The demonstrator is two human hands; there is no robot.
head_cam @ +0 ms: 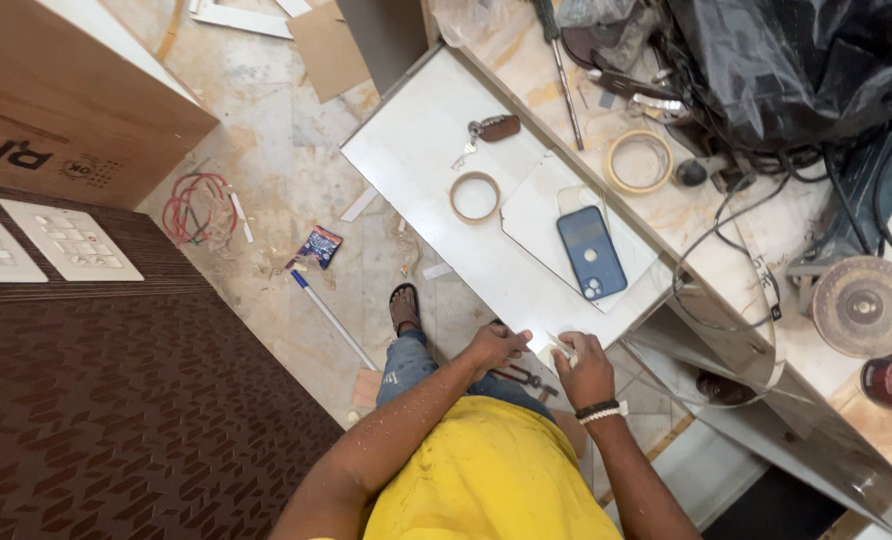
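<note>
Dusty stone flooring (286, 150), littered with wood chips, a red wire coil (194, 205) and cardboard scraps, leaves only a narrow lane between the dark patterned panel (116, 400) and the long white laminate board (446, 190). At that board's near corner, both hands pinch a small pale strip (556, 347), left hand (496, 345) and right hand (584, 368) with fingers closed on it. Farther up the smooth board lie a blue phone (590, 252), a tan tape ring (475, 196) and brown-fobbed keys (493, 129).

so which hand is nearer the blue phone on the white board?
Right. The right hand, wearing a beaded wristband, sits just below the blue phone, pinching a small white piece. The left hand rests on the white board's near edge, farther left of the phone.
</note>
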